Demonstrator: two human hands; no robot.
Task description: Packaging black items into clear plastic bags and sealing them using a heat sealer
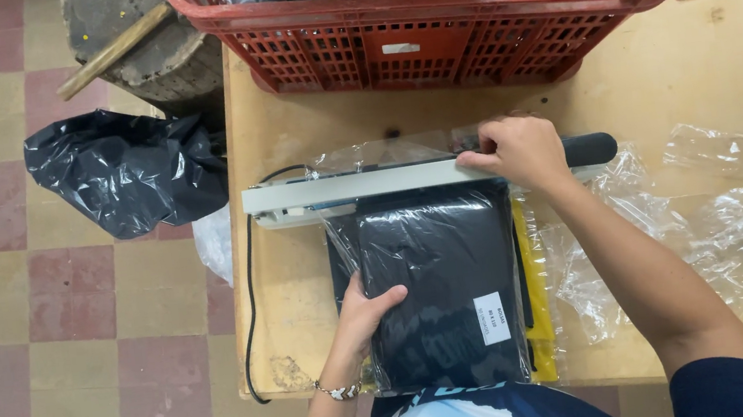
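Observation:
A folded black garment in a clear plastic bag lies on the wooden table, its open end under the arm of a white heat sealer. My right hand presses down on the sealer arm close to its black handle. My left hand grips the bag's left edge, thumb on top. A white label is stuck near the bag's lower right corner. Yellow packaging shows beneath the bag on the right.
A red plastic crate with bagged dark garments stands at the table's far side. Loose clear plastic bags lie to the right. A black bin bag and a stump with a wooden stick stand on the tiled floor at left. The sealer's black cord hangs off the table's edge.

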